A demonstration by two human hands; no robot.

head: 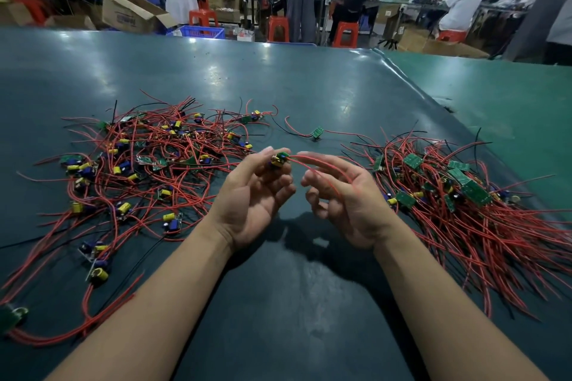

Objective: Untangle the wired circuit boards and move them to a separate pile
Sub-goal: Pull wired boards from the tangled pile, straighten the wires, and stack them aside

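Two bare hands above a smooth dark-green table (309,303). Left hand (253,195) pinches one small circuit board (280,159); its red wires (322,168) drape over the right hand (346,204), fingers loosely curled. Tangled pile (139,170) at 9 o'clock, sorted pile (458,195) at 3 o'clock; one lone board (317,132) at 12 o'clock.

Print on the cardboard box (130,14) is illegible.

Both forearms reach forward, palms up; the left hand (257,195) pinches with curled fingers, the right hand (343,195) curls loosely beside it
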